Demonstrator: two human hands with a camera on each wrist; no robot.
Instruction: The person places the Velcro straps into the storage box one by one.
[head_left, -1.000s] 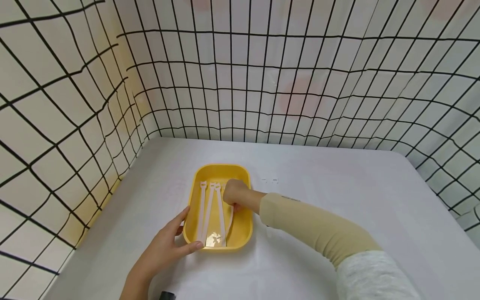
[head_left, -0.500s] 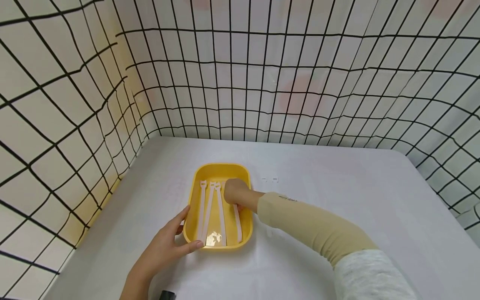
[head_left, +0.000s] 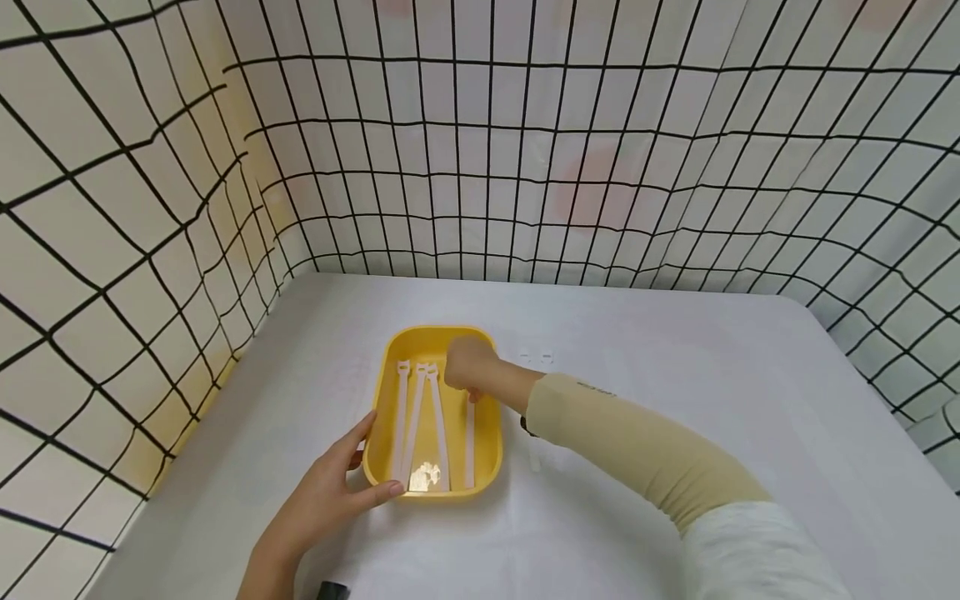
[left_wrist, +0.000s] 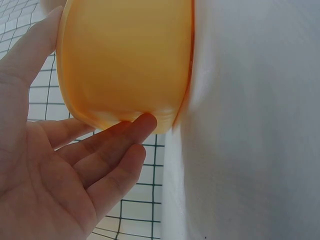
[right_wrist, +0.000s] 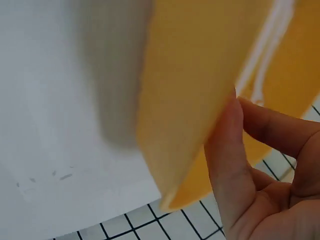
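A yellow plastic tray (head_left: 492,462) stands on the white table. Three white strap-like cable ties (head_left: 438,433) with slotted heads lie lengthwise in its left and middle part. A fourth white cable tie (head_left: 470,450) runs along the right side, its upper end hidden under my right hand (head_left: 468,367). In the right wrist view the thumb (right_wrist: 225,145) and index finger meet at the end of a white strip and pinch it. My left hand (head_left: 333,483) holds the tray's near left corner, thumb on the near rim and fingers (left_wrist: 120,145) against the outer wall.
Black wire mesh (head_left: 487,167) walls in the back and sides of the table (head_left: 637,333). Small pale pieces (head_left: 547,357) lie right of the tray. A black object (head_left: 332,591) shows at the near edge, beside the left forearm.
My right hand shifts slightly toward the tray's far end. The fourth cable tie, bent at first, swings right and now lies straight along the tray. The left hand stays at its corner.
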